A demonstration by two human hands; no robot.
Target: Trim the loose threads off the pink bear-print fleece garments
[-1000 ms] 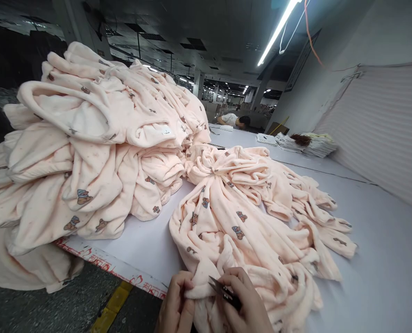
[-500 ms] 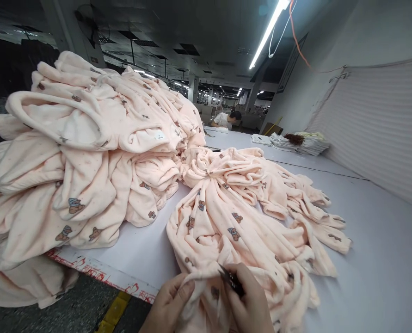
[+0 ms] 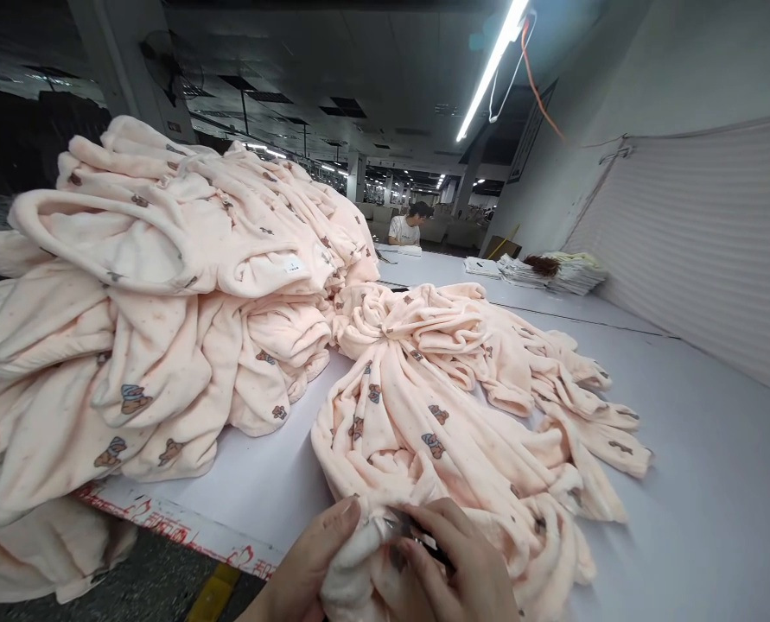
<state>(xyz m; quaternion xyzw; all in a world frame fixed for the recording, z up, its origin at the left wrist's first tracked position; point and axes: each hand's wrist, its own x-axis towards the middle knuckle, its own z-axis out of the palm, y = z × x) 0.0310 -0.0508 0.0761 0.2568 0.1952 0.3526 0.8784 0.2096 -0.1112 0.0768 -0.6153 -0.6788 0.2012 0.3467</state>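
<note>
At the bottom of the head view, my left hand (image 3: 316, 553) is closed on a fold of a pale pink fleece garment (image 3: 462, 449) printed with small bears. My right hand (image 3: 459, 557) grips a pair of dark thread snips (image 3: 433, 546), their blades touching the cloth close to my left thumb. The garment lies bunched on the white table, gathered to a knot-like pinch at its middle, with more pink folds spreading right. The tips of the snips are partly hidden by cloth and fingers.
A tall heap of matching pink garments (image 3: 164, 328) fills the left of the table (image 3: 696, 484) and hangs over its front edge. Stacks of white cloth (image 3: 520, 269) lie at the back right near the wall. A person (image 3: 407, 229) sits at the far end.
The snips have moved slightly down and left onto the cloth, and my hands are closer together. My left hand has shifted its hold on the fold. The far person's head has risen.
</note>
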